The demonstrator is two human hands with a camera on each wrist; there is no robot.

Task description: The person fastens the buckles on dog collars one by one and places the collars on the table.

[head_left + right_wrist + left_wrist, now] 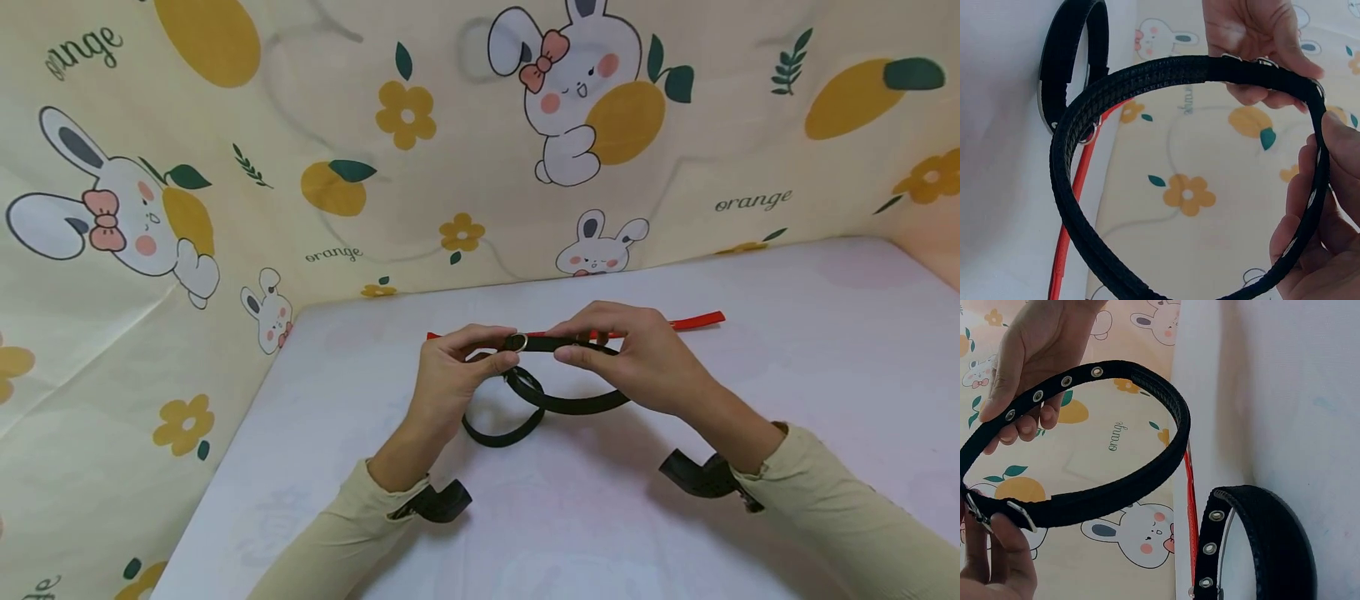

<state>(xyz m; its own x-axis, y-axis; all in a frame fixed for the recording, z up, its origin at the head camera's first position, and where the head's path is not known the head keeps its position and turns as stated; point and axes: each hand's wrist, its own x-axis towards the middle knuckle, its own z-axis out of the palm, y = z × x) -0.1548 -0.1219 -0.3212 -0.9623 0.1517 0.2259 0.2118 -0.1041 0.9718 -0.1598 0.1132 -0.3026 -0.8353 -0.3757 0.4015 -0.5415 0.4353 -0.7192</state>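
Strap (573,407) pinched in both hands (450,375) (645,358) is black, looped, with silver eyelets (1067,381) and metal buckle (979,514)

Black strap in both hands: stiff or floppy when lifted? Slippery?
Likely semi-stiff: the black strap bows into an open loop. Probably not very slippery: its inner face looks ribbed. The metal fittings may make one end heavier.

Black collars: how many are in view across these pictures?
2: a held black collar, gripped by the left hand and right hand; and a second black collar on the white table, lower left in the head view.
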